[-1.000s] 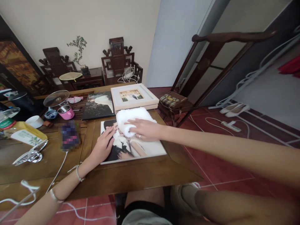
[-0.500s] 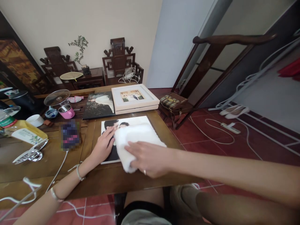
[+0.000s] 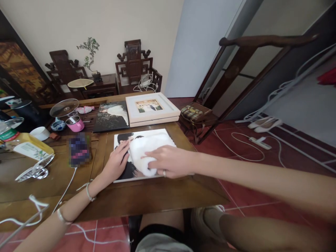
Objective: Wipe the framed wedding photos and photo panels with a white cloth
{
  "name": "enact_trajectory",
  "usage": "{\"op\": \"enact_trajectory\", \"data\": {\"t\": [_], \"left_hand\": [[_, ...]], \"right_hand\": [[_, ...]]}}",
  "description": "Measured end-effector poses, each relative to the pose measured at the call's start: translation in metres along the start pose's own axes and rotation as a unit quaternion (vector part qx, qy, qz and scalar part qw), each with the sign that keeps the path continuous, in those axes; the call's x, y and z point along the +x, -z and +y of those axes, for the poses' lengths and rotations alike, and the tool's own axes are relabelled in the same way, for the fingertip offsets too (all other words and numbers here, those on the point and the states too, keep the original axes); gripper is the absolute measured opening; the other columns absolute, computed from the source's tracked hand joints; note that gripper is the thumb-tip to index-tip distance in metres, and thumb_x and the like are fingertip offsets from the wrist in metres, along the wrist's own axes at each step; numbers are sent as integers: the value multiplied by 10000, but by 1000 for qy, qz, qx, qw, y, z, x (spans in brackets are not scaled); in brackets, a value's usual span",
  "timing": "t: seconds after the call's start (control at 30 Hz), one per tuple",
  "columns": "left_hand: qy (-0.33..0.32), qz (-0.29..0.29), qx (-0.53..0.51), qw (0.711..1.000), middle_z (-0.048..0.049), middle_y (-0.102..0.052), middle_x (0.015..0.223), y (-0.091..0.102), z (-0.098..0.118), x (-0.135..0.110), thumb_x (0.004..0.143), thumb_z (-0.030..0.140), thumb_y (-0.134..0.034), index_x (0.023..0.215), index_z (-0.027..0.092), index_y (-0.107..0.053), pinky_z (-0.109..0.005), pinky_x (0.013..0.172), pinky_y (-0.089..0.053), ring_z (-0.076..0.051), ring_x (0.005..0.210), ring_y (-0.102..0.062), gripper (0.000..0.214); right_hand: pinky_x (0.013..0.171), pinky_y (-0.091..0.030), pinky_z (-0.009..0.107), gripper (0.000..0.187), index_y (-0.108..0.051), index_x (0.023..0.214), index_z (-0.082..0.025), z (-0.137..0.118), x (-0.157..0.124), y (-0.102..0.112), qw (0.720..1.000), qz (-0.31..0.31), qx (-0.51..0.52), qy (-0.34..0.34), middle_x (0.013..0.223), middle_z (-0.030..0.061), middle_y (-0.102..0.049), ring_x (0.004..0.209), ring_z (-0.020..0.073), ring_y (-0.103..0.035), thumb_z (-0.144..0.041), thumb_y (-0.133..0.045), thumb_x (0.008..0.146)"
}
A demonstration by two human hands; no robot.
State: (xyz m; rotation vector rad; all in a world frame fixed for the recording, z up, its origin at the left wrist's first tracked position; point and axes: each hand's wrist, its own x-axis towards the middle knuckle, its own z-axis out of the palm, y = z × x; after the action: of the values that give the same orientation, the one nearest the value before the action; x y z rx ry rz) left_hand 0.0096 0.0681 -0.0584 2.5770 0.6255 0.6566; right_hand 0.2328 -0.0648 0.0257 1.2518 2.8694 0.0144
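on the brown wooden table (image 3: 157, 199), at twelve o'clock, lies a rectangular white-edged photo panel (image 3: 129, 170): probably stiff, light and slick, best held by its edges. the thick white fluffy cloth (image 3: 149, 144) covers its centre, likely soft, best bunched at its six o'clock fold. the right hand (image 3: 169, 161) grips the cloth's four o'clock side; the left hand (image 3: 118, 160) rests flat at the panel's nine o'clock.
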Motion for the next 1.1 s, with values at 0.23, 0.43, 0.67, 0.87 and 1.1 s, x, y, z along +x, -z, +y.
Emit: {"op": "enact_trajectory", "data": {"t": [0.23,0.43,0.67,0.87,1.1], "left_hand": [[-10,3,6,1000,-125,-462,1484,-1,0,1,990,265,-384,1385,191,-499,-506,1160,-311,-258,1418,-362,418],[-6,5,10,1000,-116,-479,1473,0,0,1,987,277,-384,1389,197,-494,-494,1166,-311,-258,1413,-375,425],[-6,1,4,1000,-137,-449,1493,1,1,1,988,261,-376,1420,160,-454,-498,1169,-298,-254,1426,-348,450],[3,0,3,1000,-125,-460,1487,1,2,1,985,253,-376,1408,187,-468,-510,1155,-319,-251,1423,-355,438],[0,0,6,1000,-132,-465,1482,0,2,1,984,267,-369,1401,179,-480,-511,1158,-315,-259,1422,-357,441]], "right_hand": [[677,-402,327,265,-585,1128,-156,43,31,-2,995,-19,-51,-77,973,128,-644,829,243,-602,-224,-449,911],[772,-456,362,303,-564,1166,-122,52,47,1,993,-41,1,-115,1198,186,-571,991,271,-600,-144,-482,876],[899,-471,443,353,-621,1107,-101,10,35,2,994,-70,-8,-86,1228,204,-556,1270,358,-444,-46,-520,774],[838,-496,462,285,-696,997,-127,-50,10,14,993,-88,57,-49,1206,223,-588,1160,373,-535,-77,-557,752],[836,-517,437,302,-686,1026,-138,-51,2,16,992,-84,81,-53,1259,195,-600,1173,353,-560,-83,-555,760]]}}
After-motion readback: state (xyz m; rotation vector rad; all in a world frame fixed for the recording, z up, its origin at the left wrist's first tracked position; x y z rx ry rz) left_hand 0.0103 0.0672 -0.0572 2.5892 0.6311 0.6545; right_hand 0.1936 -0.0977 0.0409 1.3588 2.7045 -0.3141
